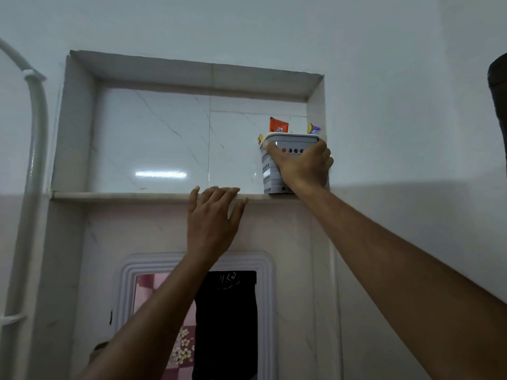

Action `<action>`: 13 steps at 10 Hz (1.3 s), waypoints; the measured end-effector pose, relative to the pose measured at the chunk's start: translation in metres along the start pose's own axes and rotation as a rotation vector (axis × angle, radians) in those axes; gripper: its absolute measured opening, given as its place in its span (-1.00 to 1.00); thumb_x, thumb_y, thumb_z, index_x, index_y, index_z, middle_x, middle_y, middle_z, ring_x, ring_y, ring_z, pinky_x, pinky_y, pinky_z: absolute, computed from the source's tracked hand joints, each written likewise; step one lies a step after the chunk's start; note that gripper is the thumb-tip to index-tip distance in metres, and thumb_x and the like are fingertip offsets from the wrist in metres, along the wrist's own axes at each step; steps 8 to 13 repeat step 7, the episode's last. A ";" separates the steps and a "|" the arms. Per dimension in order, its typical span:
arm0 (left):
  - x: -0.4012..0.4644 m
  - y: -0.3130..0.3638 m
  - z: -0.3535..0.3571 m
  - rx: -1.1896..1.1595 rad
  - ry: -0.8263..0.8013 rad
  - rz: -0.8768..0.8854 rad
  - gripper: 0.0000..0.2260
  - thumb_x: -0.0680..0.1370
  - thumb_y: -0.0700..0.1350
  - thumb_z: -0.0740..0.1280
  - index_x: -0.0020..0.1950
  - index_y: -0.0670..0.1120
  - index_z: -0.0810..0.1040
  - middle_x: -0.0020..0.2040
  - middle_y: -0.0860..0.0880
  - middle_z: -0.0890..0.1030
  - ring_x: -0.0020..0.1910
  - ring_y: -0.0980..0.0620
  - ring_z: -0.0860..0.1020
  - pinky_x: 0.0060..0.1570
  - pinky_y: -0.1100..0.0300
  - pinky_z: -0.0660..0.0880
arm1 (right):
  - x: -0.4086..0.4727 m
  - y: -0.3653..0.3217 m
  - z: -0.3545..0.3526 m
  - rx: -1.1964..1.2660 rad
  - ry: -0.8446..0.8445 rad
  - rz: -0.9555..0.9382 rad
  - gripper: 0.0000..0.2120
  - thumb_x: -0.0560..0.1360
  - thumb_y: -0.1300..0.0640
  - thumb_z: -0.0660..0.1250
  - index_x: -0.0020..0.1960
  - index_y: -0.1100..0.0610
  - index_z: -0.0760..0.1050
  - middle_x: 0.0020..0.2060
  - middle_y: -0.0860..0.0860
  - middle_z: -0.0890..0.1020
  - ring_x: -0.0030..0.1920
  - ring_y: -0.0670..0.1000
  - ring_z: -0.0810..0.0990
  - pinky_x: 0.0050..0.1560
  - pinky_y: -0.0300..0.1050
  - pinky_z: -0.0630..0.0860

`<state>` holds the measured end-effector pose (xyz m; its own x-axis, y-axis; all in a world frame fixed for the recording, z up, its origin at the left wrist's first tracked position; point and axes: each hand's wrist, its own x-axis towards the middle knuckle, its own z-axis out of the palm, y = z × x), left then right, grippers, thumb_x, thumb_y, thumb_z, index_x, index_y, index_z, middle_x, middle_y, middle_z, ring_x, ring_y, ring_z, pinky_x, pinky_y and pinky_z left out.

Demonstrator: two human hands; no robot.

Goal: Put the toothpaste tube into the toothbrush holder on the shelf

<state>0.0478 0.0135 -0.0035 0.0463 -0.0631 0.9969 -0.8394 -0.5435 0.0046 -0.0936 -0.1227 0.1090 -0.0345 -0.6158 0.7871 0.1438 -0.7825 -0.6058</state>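
Observation:
A grey perforated toothbrush holder (270, 171) stands at the right end of the marble shelf (123, 195), inside a tiled wall niche. My right hand (303, 165) wraps around the holder's front and right side. An orange tube end (278, 124) sticks up out of the holder; it looks like the toothpaste tube. A purple and yellow packet (313, 129) pokes out at the holder's right, and a small yellow tip (260, 139) shows at its left. My left hand (214, 218) rests flat with fingers spread on the shelf's front edge, left of the holder, holding nothing.
The niche's right wall (318, 105) is close beside the holder. A white pipe (35, 160) runs down the left wall. Below the shelf hangs a white-framed mirror (197, 311), reflecting dark cloth. A dark object (498, 105) shows at the right edge.

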 end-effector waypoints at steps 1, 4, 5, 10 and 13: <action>0.000 0.001 0.000 -0.003 0.012 -0.003 -0.65 0.71 0.20 0.24 0.35 0.07 0.66 0.25 0.08 0.70 0.37 -0.01 0.56 0.60 -0.13 0.16 | -0.003 0.003 0.008 -0.043 0.009 -0.019 0.15 0.36 -0.52 0.58 0.62 0.22 0.30 0.51 0.17 0.50 0.52 0.23 0.47 0.55 0.18 0.45; -0.001 0.001 -0.002 -0.002 0.006 0.006 -0.62 0.72 0.21 0.24 0.40 0.06 0.63 0.26 0.07 0.70 0.35 0.00 0.56 0.60 -0.11 0.17 | -0.019 0.025 0.022 -0.225 -0.249 0.013 0.23 0.59 -0.60 0.22 0.81 0.10 -0.37 0.65 0.19 0.16 0.65 0.27 0.20 0.68 0.28 0.19; 0.002 0.003 -0.005 -0.014 -0.031 -0.013 -0.61 0.71 0.22 0.23 0.41 0.06 0.63 0.27 0.07 0.70 0.37 0.01 0.55 0.60 -0.12 0.16 | -0.022 0.034 0.019 -0.217 -0.312 0.012 0.20 0.62 -0.56 0.22 0.81 0.07 -0.42 0.68 0.20 0.09 0.67 0.28 0.14 0.69 0.29 0.17; 0.007 0.009 -0.025 -0.056 -0.208 -0.046 -0.45 0.70 0.32 0.14 0.57 0.04 0.48 0.43 -0.02 0.61 0.51 -0.08 0.45 0.65 -0.16 0.09 | -0.040 0.042 -0.020 -0.150 -0.247 -0.159 0.03 0.65 -0.42 0.36 0.80 0.14 -0.03 0.62 0.17 0.21 0.63 0.24 0.22 0.64 0.24 0.32; 0.007 0.009 -0.025 -0.056 -0.208 -0.046 -0.45 0.70 0.32 0.14 0.57 0.04 0.48 0.43 -0.02 0.61 0.51 -0.08 0.45 0.65 -0.16 0.09 | -0.040 0.042 -0.020 -0.150 -0.247 -0.159 0.03 0.65 -0.42 0.36 0.80 0.14 -0.03 0.62 0.17 0.21 0.63 0.24 0.22 0.64 0.24 0.32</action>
